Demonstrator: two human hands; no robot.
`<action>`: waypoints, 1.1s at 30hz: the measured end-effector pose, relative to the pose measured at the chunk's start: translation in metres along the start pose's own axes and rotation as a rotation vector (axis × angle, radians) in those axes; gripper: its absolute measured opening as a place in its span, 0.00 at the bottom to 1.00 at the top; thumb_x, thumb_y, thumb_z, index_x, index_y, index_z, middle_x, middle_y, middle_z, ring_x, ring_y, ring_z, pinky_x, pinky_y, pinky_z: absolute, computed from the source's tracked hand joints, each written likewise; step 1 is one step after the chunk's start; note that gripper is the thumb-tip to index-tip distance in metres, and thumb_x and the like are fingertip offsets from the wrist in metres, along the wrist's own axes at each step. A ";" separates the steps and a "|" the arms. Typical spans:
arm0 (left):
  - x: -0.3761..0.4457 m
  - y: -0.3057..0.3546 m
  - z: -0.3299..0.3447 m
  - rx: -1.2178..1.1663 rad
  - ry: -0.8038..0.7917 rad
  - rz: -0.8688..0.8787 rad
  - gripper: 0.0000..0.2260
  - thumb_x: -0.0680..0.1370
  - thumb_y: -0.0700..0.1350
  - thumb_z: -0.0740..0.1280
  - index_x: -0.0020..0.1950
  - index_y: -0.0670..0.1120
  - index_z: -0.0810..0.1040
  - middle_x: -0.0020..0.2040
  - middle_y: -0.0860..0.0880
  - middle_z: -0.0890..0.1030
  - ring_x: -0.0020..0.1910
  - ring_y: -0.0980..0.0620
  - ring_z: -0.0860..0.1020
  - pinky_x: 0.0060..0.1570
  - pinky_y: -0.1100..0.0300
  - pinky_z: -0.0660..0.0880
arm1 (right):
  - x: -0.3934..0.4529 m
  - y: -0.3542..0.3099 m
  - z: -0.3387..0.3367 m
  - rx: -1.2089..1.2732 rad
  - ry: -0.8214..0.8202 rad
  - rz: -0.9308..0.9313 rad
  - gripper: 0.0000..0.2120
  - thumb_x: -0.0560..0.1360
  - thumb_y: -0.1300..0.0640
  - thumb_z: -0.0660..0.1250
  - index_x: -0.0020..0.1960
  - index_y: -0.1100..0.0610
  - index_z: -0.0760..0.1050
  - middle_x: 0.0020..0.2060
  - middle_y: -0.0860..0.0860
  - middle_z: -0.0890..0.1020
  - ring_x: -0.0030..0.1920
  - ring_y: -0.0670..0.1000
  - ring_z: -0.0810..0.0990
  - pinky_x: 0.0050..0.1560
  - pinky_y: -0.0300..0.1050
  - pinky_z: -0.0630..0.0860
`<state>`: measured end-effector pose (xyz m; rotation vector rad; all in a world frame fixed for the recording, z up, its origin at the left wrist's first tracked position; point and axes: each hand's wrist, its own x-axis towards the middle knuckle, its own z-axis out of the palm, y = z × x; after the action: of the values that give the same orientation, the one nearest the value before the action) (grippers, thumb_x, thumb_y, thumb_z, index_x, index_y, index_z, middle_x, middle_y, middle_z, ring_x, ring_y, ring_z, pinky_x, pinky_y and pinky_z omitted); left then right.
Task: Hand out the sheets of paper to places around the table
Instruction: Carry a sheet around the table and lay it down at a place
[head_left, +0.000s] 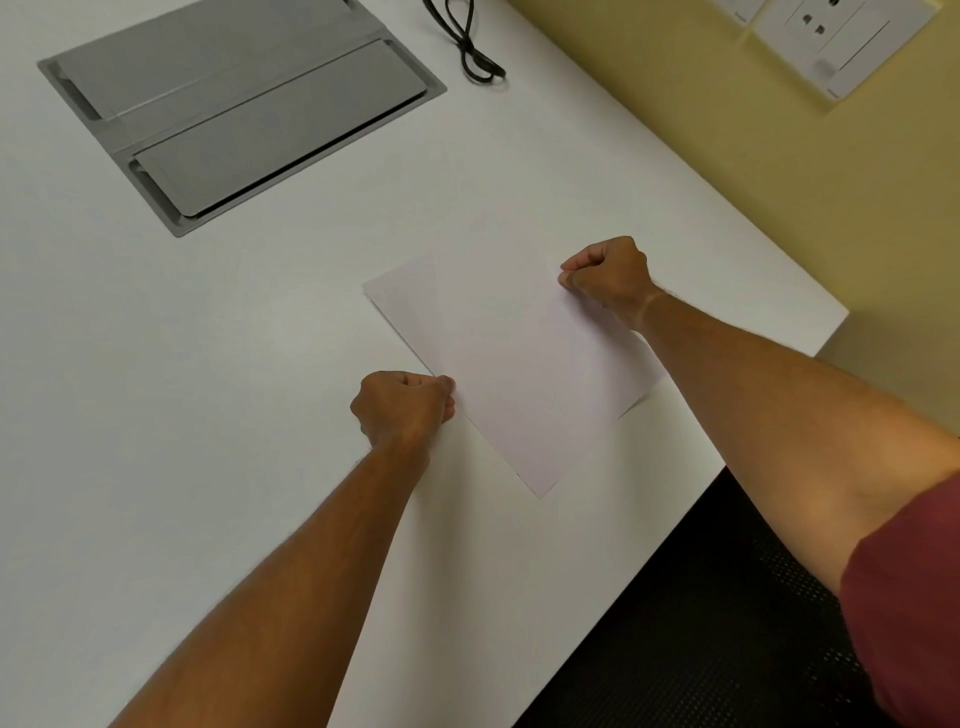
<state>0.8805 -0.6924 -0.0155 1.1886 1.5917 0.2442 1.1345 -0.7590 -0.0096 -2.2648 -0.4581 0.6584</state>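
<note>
I am looking down at a white worktop (218, 322) with both my bare arms stretched forward. A single white sheet of paper (498, 358) sits near the worktop's right edge, turned at an angle. My left hand (402, 408) is curled closed, thumb and fingers pinching the sheet's left edge. My right hand (608, 275) is curled the same way, pinching the far right edge. The paper's near right corner throws a thin shadow, so that part looks slightly raised off the surface; the rest seems to lie flat or close to it.

Farther away to the left, a grey cable hatch (244, 114) is set into the worktop, and a black cord (470, 47) lies beyond it. A dark chair seat (717, 639) shows below the near right edge.

I judge this to be the moment of setting one sheet down at a place. Next I would need to release both pinches without dragging the sheet, then fetch another; no remaining sheets are visible.
</note>
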 end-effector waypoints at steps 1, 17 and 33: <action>0.000 -0.001 0.000 0.008 0.002 0.006 0.07 0.68 0.44 0.78 0.32 0.45 0.83 0.26 0.52 0.82 0.26 0.57 0.82 0.40 0.62 0.79 | 0.000 0.000 0.001 -0.009 0.009 -0.003 0.07 0.70 0.63 0.74 0.48 0.61 0.84 0.41 0.50 0.83 0.39 0.42 0.79 0.29 0.26 0.71; 0.001 -0.004 -0.002 0.095 0.003 0.104 0.10 0.68 0.46 0.77 0.30 0.45 0.81 0.25 0.53 0.81 0.31 0.54 0.83 0.44 0.60 0.78 | -0.009 -0.003 0.006 -0.074 0.077 0.018 0.06 0.70 0.62 0.72 0.44 0.65 0.83 0.45 0.54 0.86 0.42 0.49 0.82 0.39 0.43 0.80; -0.012 0.032 -0.045 0.499 -0.124 0.743 0.35 0.76 0.57 0.67 0.78 0.44 0.60 0.77 0.44 0.65 0.75 0.45 0.62 0.73 0.50 0.59 | -0.086 -0.013 0.024 -0.559 0.250 -0.300 0.34 0.76 0.44 0.63 0.76 0.58 0.61 0.73 0.58 0.67 0.72 0.59 0.64 0.69 0.56 0.62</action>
<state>0.8605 -0.6685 0.0318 2.1221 1.0662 0.2434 1.0492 -0.7795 0.0128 -2.6664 -0.9224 0.0888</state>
